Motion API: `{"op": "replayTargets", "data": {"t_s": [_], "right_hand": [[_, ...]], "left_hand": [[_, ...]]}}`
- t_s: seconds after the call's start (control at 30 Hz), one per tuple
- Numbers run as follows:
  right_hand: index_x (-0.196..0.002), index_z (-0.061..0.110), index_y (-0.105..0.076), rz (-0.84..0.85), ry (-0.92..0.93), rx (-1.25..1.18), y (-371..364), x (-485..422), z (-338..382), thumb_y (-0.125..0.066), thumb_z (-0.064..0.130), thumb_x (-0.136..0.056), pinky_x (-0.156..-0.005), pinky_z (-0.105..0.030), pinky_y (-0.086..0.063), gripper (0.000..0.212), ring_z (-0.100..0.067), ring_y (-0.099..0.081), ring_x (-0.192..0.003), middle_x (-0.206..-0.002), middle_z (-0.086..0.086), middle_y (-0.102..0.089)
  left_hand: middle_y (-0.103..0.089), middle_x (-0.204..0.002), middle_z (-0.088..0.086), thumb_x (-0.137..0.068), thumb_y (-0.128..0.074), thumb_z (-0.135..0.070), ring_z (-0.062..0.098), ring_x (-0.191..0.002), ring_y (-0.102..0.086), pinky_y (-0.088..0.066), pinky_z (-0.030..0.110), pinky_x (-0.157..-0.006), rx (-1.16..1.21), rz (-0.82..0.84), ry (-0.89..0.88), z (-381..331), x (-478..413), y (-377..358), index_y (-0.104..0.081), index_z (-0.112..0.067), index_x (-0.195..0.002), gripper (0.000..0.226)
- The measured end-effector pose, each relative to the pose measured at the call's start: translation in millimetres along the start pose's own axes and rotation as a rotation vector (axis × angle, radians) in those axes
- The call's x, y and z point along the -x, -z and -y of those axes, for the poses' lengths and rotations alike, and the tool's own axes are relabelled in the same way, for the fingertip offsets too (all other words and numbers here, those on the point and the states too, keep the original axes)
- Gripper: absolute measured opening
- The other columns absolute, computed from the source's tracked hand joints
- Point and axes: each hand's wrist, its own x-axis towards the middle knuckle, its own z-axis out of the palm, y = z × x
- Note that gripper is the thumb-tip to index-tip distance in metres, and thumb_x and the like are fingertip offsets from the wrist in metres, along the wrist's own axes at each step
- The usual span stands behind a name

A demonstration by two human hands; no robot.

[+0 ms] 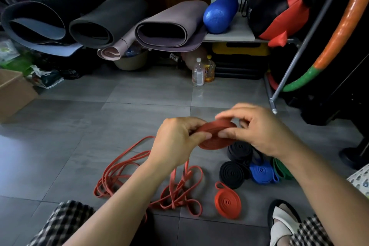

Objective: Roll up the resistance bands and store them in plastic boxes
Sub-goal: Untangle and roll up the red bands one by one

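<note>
A red resistance band coil (214, 135) hangs in the air above the grey tiled floor, held between both hands. My left hand (175, 142) grips its left side, thumb on top. My right hand (257, 130) pinches its right edge with thumb and fingers. A loose tail of red band runs down from it into a tangled heap of red bands (143, 177) on the floor. Rolled bands lie on the floor at the right: a red roll (227, 201), two black rolls (231, 173) (240, 151), a blue roll (261, 172) and a green one (281, 168), partly hidden by my right forearm.
Rolled mats (99, 24) and a blue foam roller (220, 14) sit on a low shelf ahead. Two bottles (202, 72) stand on the floor beneath it. A cardboard box (14, 94) is at the left, a metal rack leg (273, 104) at the right. My sandalled foot (283, 223) is bottom right.
</note>
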Motion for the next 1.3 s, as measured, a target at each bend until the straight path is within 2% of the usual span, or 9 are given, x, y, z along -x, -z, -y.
{"op": "replayTargets", "data": {"t_s": [0.2,0.43,0.53,0.63,0.73,0.9,1.03,1.13,1.3], "right_hand": [[-0.083,0.027,-0.074,0.058,-0.062,0.09,-5,-1,-4,-0.079,0.028,-0.067,-0.068,-0.03,-0.043,0.017,-0.005,-0.055,-0.068,-0.069,0.012,-0.06],[-0.074,0.036,-0.073,-0.08,-0.076,-0.255,-5,4,-3,-0.07,0.05,-0.055,-0.072,-0.043,-0.053,0.024,-0.03,-0.065,-0.074,-0.076,0.001,-0.071],[-0.073,0.034,-0.073,-0.135,-0.117,-0.396,-7,4,-5,-0.072,0.041,-0.056,-0.065,-0.028,-0.053,0.018,-0.015,-0.067,-0.063,-0.07,0.005,-0.072],[-0.081,0.02,-0.07,-0.187,-0.115,-0.414,-3,5,0,-0.071,0.019,-0.068,-0.05,-0.004,-0.038,0.014,0.004,-0.054,-0.044,-0.049,0.019,-0.061],[-0.083,0.019,-0.067,-0.22,-0.086,-0.348,2,4,9,-0.069,0.017,-0.069,-0.047,-0.005,-0.036,0.015,0.003,-0.051,-0.042,-0.042,0.021,-0.054],[-0.078,0.028,-0.069,-0.33,-0.078,-0.421,6,1,14,-0.067,0.03,-0.063,-0.045,-0.007,-0.033,0.016,-0.002,-0.042,-0.037,-0.041,0.013,-0.054],[-0.07,0.037,-0.074,-0.381,-0.111,-0.501,6,0,10,-0.07,0.036,-0.06,-0.04,-0.015,-0.029,0.011,-0.006,-0.032,-0.04,-0.054,-0.011,-0.05],[-0.071,0.035,-0.075,-0.412,-0.103,-0.576,13,0,11,-0.069,0.036,-0.059,-0.04,-0.016,-0.03,0.013,-0.006,-0.035,-0.041,-0.048,0.004,-0.053],[-0.072,0.032,-0.075,-0.423,-0.112,-0.667,19,3,9,-0.07,0.041,-0.055,-0.04,-0.015,-0.032,0.02,-0.006,-0.037,-0.041,-0.051,0.004,-0.057]], "left_hand": [[-0.073,-0.077,0.0,-0.075,-0.074,-0.01,0.018,-0.077,-0.069,-0.054,0.041,-0.077,0.102,0.06,0.064,4,1,-5,-0.075,-0.017,-0.084,0.011],[-0.072,-0.072,-0.005,-0.073,-0.07,0.003,0.008,-0.071,-0.068,-0.055,0.018,-0.073,0.493,0.054,0.159,-2,-2,-1,-0.07,-0.014,-0.084,0.02],[-0.072,-0.069,-0.005,-0.073,-0.069,0.004,0.006,-0.068,-0.068,-0.053,0.014,-0.066,0.57,0.025,0.201,-1,-2,-1,-0.069,-0.012,-0.082,0.019],[-0.072,-0.07,-0.002,-0.07,-0.073,0.001,0.007,-0.065,-0.066,-0.053,0.015,-0.065,0.547,-0.041,0.242,0,-2,0,-0.069,-0.005,-0.09,0.021],[-0.07,-0.077,0.002,-0.071,-0.075,-0.005,0.001,-0.061,-0.063,-0.05,0.012,-0.065,0.442,-0.043,0.186,-6,-1,6,-0.069,-0.005,-0.097,0.027],[-0.071,-0.09,0.0,-0.078,-0.069,-0.004,0.005,-0.08,-0.066,-0.051,0.011,-0.076,0.46,-0.094,0.119,-15,-4,13,-0.067,-0.009,-0.105,0.028],[-0.068,-0.082,-0.012,-0.081,-0.066,-0.004,-0.003,-0.077,-0.065,-0.05,0.008,-0.075,0.429,-0.127,0.095,-20,-5,8,-0.067,-0.011,-0.103,0.023],[-0.07,-0.075,-0.015,-0.082,-0.063,-0.002,-0.004,-0.073,-0.065,-0.05,0.008,-0.071,0.529,-0.113,0.033,-30,-6,12,-0.067,-0.015,-0.097,0.02],[-0.072,-0.08,-0.013,-0.084,-0.059,-0.004,0.001,-0.081,-0.067,-0.051,0.013,-0.075,0.605,-0.027,-0.043,-37,-10,13,-0.067,-0.017,-0.098,0.021]]}}
